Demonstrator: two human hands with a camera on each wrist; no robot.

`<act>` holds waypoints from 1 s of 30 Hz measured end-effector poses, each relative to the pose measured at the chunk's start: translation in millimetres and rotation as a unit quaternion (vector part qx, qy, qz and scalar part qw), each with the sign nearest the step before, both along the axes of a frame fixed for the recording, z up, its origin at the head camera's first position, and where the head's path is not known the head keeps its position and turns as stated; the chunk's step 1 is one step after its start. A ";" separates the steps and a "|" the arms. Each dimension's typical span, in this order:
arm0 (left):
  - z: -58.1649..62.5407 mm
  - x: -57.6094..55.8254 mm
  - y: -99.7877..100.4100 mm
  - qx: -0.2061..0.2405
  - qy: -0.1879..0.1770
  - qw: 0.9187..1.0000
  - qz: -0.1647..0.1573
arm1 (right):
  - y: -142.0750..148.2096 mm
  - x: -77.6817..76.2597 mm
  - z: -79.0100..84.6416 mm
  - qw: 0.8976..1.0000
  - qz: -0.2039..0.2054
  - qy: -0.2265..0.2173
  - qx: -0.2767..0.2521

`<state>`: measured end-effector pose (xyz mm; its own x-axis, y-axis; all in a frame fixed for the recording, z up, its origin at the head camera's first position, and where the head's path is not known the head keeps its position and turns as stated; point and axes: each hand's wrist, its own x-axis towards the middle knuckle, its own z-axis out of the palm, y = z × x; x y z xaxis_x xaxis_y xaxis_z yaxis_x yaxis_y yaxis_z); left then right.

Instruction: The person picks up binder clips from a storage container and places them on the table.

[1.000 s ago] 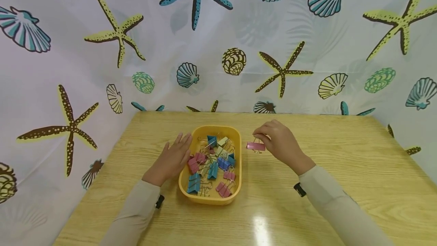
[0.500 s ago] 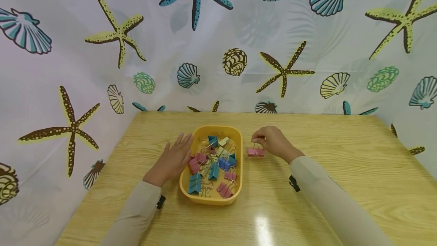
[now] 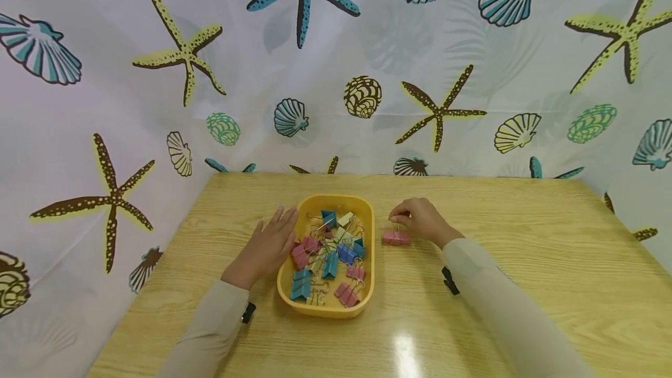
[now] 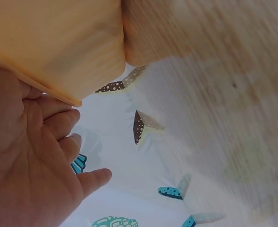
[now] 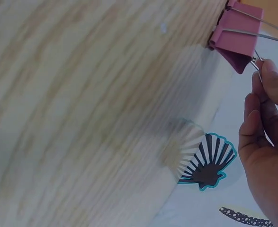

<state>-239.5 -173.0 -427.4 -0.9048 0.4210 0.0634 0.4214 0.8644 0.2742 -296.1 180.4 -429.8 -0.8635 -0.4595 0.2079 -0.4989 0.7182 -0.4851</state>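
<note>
Wooden surface (image 3: 525,238), our right hand (image 3: 422,219) pinching 1 pink binder clip (image 3: 395,239), our left hand (image 3: 265,247) touching the yellow tray (image 3: 372,261), fingers spread

Pink binder clip (image 3: 395,238), pinched in your right hand (image 3: 424,219): smooth, coated-metal look, low sheen; wire handles (image 5: 252,34) of bare, shiny metal.
Tray (image 3: 328,311), at your left hand (image 3: 262,249): smooth yellow plastic, satin finish.
Clips inside (image 3: 301,284): smooth, coated-metal look, bright wire handles.
Tabletop (image 3: 525,220): wood-grained, glossy, with a white glare at the near side.
Backdrop (image 3: 336,150), far side: printed sheet, cloth-like, faint sheen, lightly creased.
Your sleeves (image 3: 499,290): soft matt cloth.
</note>
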 end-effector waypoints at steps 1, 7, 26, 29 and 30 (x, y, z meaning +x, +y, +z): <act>-0.3 0.2 -0.2 0.001 0.002 1.000 -0.002 | -0.3 -0.4 -1.0 1.000 -0.002 0.001 -0.002; -1.1 2.7 -2.3 0.007 0.003 1.000 -0.006 | -2.6 -3.0 -6.8 1.000 -0.008 -0.008 -0.006; 2.5 1.5 -1.4 -0.003 0.002 1.000 -0.001 | -2.7 -16.3 -13.7 0.998 -0.038 -0.037 0.024; 2.8 1.8 -0.2 -0.002 0.005 1.000 -0.004 | -2.5 -17.6 -16.0 0.997 -0.044 -0.052 0.027; 2.8 1.8 0.0 -0.002 0.006 1.000 -0.004 | -2.7 -17.9 -16.6 0.997 -0.044 -0.056 0.026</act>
